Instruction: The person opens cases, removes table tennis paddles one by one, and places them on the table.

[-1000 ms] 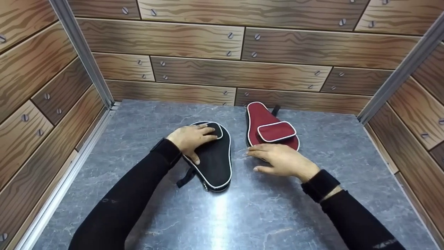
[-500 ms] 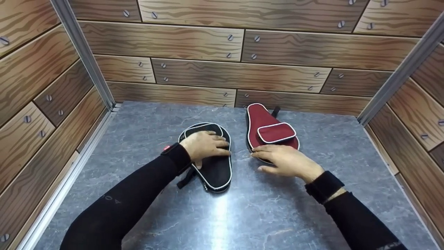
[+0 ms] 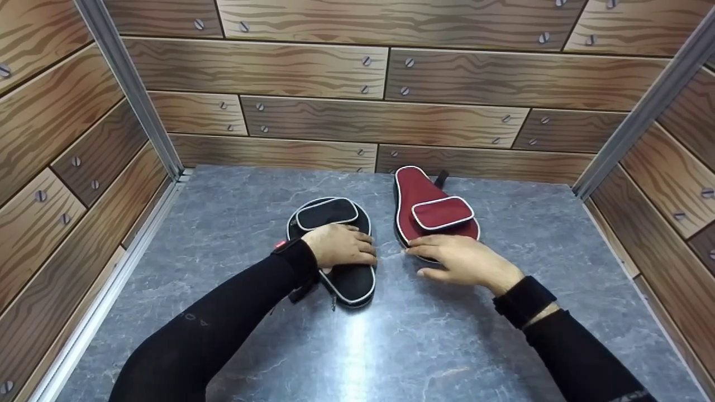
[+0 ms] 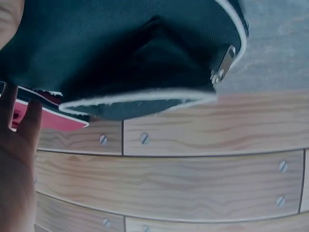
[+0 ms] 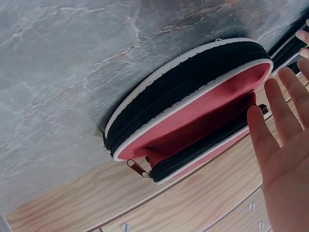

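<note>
A black table tennis paddle case (image 3: 354, 285) with white piping lies on the grey surface, its narrow end towards me. My left hand (image 3: 341, 245) grips it across the middle, thumb at the left edge and fingers over the right edge. Its pocket (image 3: 328, 213) shows beyond the hand, and a zipper pull (image 4: 226, 63) shows in the left wrist view. A red paddle case (image 3: 416, 192) of similar shape lies to the right, narrow end away from me. My right hand (image 3: 466, 259), fingers extended, is at its wide near end, overlapping it in the head view.
Walls with a wood-plank print (image 3: 313, 117) enclose the grey marbled surface (image 3: 424, 346) at the back and both sides. Metal corner posts (image 3: 137, 95) stand at the back left and back right. A black strap (image 3: 441, 178) sticks out beside the red case.
My left hand has slid from the pocket of the black case towards its narrow end and now holds its sides. That case has shifted slightly right. The right hand has barely moved.
</note>
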A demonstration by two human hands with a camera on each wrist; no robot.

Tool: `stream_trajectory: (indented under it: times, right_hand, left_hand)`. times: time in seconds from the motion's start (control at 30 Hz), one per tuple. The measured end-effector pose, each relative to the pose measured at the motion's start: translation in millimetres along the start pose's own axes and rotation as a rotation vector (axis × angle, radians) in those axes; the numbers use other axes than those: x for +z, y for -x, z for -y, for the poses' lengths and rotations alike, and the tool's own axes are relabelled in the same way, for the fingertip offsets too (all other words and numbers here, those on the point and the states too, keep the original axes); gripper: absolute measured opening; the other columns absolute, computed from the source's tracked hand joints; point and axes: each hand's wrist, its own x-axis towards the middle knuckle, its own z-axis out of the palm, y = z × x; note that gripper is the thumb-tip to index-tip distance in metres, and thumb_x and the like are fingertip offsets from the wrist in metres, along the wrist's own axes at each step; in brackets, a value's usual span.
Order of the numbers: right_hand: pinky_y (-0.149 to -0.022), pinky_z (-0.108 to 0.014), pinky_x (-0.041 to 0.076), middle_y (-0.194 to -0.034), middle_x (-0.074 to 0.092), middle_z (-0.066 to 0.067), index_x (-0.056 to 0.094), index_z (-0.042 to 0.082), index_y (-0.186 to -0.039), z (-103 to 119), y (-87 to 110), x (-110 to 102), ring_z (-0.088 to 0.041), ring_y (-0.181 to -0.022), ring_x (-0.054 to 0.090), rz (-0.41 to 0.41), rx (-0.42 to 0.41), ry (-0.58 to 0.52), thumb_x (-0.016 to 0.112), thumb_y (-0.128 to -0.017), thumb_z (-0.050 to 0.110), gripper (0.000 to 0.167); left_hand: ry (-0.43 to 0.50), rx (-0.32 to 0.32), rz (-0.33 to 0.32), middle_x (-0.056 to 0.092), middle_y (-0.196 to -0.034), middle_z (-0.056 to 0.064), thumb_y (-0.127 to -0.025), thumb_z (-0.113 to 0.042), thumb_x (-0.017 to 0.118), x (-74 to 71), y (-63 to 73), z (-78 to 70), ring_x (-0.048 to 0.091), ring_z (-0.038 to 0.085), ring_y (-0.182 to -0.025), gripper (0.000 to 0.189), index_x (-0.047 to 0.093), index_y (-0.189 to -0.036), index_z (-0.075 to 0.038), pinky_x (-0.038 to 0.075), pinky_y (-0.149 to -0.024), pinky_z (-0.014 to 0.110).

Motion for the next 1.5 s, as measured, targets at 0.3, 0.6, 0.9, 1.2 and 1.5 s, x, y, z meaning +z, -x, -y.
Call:
stream_trajectory:
  times: [0.3, 0.6, 0.9, 1.2, 1.5]
  right_hand:
    - [-0.123, -0.056, 0.061, -0.160, 0.077, -0.010, 0.076, 0.011, -0.155, -2.0, 3.8, -2.9, -0.031, -0.151, 0.073, 0.005, 0.021, -0.004, 0.078, -0.111, 0.035, 0.050]
    - [-0.122, -0.058, 0.062, -0.158, 0.078, -0.012, 0.074, 0.011, -0.158, -0.2, 4.0, -2.8, -0.032, -0.149, 0.074, -0.004, 0.030, -0.007, 0.077, -0.112, 0.035, 0.052]
    - [-0.122, -0.058, 0.062, -0.157, 0.078, -0.012, 0.074, 0.011, -0.158, 1.2, 4.0, 0.0, -0.033, -0.148, 0.074, -0.016, 0.027, -0.015, 0.076, -0.112, 0.035, 0.052]
    - [-0.120, -0.056, 0.063, -0.157, 0.078, -0.009, 0.074, 0.012, -0.158, 4.8, 2.3, 2.0, -0.029, -0.148, 0.074, -0.003, 0.042, -0.027, 0.079, -0.111, 0.036, 0.053]
    - [-0.122, -0.055, 0.063, -0.157, 0.078, -0.010, 0.073, 0.012, -0.158, 8.2, 0.6, 2.7, -0.030, -0.149, 0.074, -0.003, 0.049, -0.020, 0.079, -0.111, 0.035, 0.053]
  left_hand:
    - [-0.037, 0.049, -0.088, 0.072, -0.163, -0.006, -0.088, -0.012, 0.089, 3.9, -14.7, 3.8, 0.064, 0.018, -0.160, 0.070, 0.067, -0.154, -0.026, 0.055, -0.132, 0.036]
    - [-0.036, 0.077, -0.224, 0.076, -0.159, -0.004, -0.113, -0.011, 0.052, 5.0, -25.6, 4.1, 0.067, 0.018, -0.156, 0.043, 0.070, -0.150, -0.022, 0.056, -0.130, 0.038]
    - [-0.146, 0.046, -0.286, 0.074, -0.158, -0.007, -0.111, -0.016, 0.059, 12.8, -19.8, 4.0, 0.066, 0.016, -0.156, 0.038, 0.069, -0.147, -0.025, 0.054, -0.134, 0.038]
    - [-0.217, 0.019, -0.412, 0.072, -0.162, -0.006, -0.098, -0.035, 0.077, 12.8, 0.2, 11.0, 0.063, 0.019, -0.158, 0.054, 0.069, -0.151, -0.027, 0.045, -0.142, 0.041]
    - [-0.273, -0.017, -0.467, 0.076, -0.156, -0.007, -0.098, -0.044, 0.077, 3.5, 18.9, 15.8, 0.067, 0.018, -0.153, 0.059, 0.071, -0.154, -0.028, 0.043, -0.143, 0.041]
